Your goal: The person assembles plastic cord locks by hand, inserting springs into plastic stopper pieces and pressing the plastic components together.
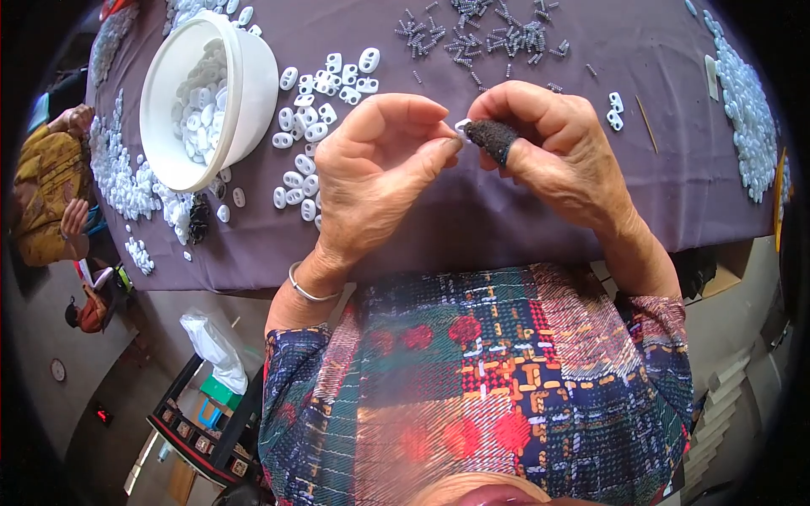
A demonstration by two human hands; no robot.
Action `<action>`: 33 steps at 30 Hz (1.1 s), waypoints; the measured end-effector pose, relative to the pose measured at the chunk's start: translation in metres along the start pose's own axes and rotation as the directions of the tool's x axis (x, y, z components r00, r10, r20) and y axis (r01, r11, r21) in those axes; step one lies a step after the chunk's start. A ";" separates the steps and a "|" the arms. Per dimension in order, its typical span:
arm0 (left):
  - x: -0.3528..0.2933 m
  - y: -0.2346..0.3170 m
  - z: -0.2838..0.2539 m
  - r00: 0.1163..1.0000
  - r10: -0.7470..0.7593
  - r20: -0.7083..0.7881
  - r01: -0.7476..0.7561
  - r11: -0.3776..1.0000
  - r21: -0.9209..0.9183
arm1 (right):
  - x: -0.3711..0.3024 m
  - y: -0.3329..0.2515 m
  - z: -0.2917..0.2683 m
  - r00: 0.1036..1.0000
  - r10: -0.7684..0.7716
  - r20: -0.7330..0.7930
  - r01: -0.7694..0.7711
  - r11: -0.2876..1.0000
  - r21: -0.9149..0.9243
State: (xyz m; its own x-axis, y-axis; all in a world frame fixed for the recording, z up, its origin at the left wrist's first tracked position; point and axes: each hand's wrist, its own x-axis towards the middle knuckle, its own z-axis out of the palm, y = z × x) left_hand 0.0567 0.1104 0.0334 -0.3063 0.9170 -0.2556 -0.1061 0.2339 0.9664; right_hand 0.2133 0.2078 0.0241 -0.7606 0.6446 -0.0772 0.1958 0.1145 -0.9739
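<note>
Over the near part of the table, my two hands meet at the fingertips. Between the thumb and fingers of my right hand [574, 152] is a small white plastic cord lock part [462, 126], mostly hidden. A black cover [491, 140] wraps that thumb. The thumb and index finger of my left hand [359, 173] are pinched together against the part; whatever else they hold is too small to make out. Left of that hand lie several white oval cord lock parts with two holes [293, 180]. Small metal springs [519, 38] are scattered beyond my hands.
A white tub [253, 93] of white parts leans at the left. More white pieces [747, 110] are heaped along the right edge, others at the far left. A thin wooden stick [647, 124] lies near two white parts [615, 112]. Another person [55, 185] sits at the left.
</note>
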 end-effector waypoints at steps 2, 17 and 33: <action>0.000 0.001 0.001 1.000 -0.001 -0.003 0.001 1.000 0.017 | 0.000 0.001 0.000 1.000 0.008 0.002 -0.008 1.000 -0.009; -0.002 -0.006 -0.003 0.998 0.058 -0.001 -0.058 0.991 0.122 | 0.000 0.003 0.004 0.999 0.029 0.016 -0.029 1.000 0.005; -0.001 -0.009 -0.004 0.996 0.089 0.012 -0.090 0.986 0.140 | 0.001 0.004 0.005 1.000 -0.007 -0.011 0.007 1.000 -0.017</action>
State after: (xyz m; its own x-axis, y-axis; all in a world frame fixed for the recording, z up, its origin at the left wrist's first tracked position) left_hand 0.0542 0.1062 0.0244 -0.3031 0.9381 -0.1679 0.0550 0.1931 0.9796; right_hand 0.2102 0.2048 0.0190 -0.7555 0.6517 -0.0677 0.2009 0.1322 -0.9706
